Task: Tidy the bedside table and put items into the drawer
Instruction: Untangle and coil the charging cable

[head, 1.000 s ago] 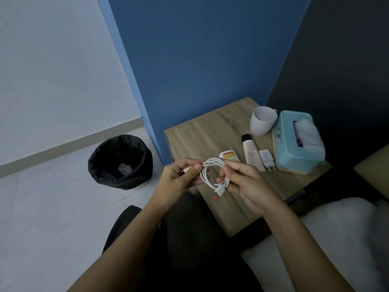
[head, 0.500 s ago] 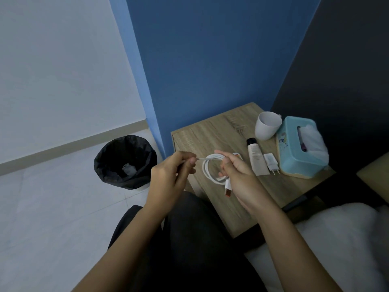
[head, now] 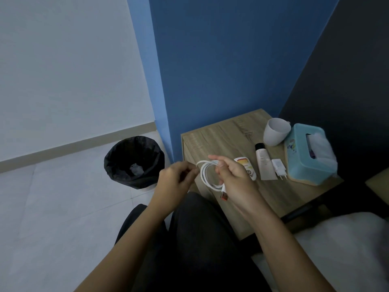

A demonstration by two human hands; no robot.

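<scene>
A coiled white charging cable hangs between both hands above the near left part of the wooden bedside table. My right hand grips the coil, and the orange-tipped plug dangles below it. My left hand pinches the cable's loose end to the left of the coil. On the table lie a small white and orange pack, a white tube with a black cap, a white charger plug, a white mug and a teal tissue box. No drawer shows.
A black-lined waste bin stands on the pale tiled floor left of the table. Blue wall rises behind the table, dark wall to its right. White bedding lies at the lower right. My dark-trousered legs fill the bottom centre.
My left hand has drawn the cable's end out to the left, away from the coil. The right hand keeps its hold on the coil. The view has shifted so the table sits further right.
</scene>
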